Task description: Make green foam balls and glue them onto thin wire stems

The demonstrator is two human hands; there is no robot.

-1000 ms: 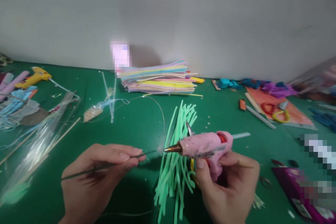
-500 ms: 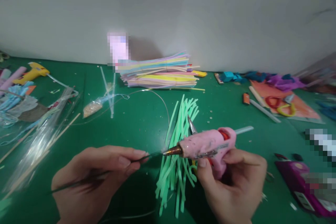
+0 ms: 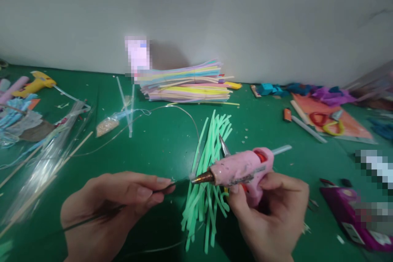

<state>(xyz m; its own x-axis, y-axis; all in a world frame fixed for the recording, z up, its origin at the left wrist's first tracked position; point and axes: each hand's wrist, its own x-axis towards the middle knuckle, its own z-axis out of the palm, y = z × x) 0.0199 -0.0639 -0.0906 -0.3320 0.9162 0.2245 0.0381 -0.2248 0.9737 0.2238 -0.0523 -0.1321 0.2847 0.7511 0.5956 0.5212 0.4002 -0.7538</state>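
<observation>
Between thumb and fingers, my left hand (image 3: 113,208) pinches a thin dark strand (image 3: 89,219) that runs back across the palm. A pink glue gun (image 3: 239,168) is gripped in my right hand (image 3: 273,213), its metal nozzle (image 3: 202,178) pointing left at the strand's tip. A small clear blob, perhaps glue, shows at the nozzle's end. Beneath the gun lies a loose bunch of light green strips (image 3: 208,163), with the metal tip of a tool (image 3: 224,146) resting on it. Whether nozzle and strand touch is hard to tell.
Bundled pastel strips (image 3: 190,86) lie near the wall. At left are a yellow glue gun (image 3: 38,84), clear plastic sleeves (image 3: 46,176) and a small bag of beads (image 3: 107,126). Scissors (image 3: 333,127) and a purple case (image 3: 346,217) lie at right. A clear wire (image 3: 184,110) curves across the table.
My right hand and the glue gun have shifted very slightly left. The strand's tail behind my left hand has moved a little lower. Both grips are the same.
</observation>
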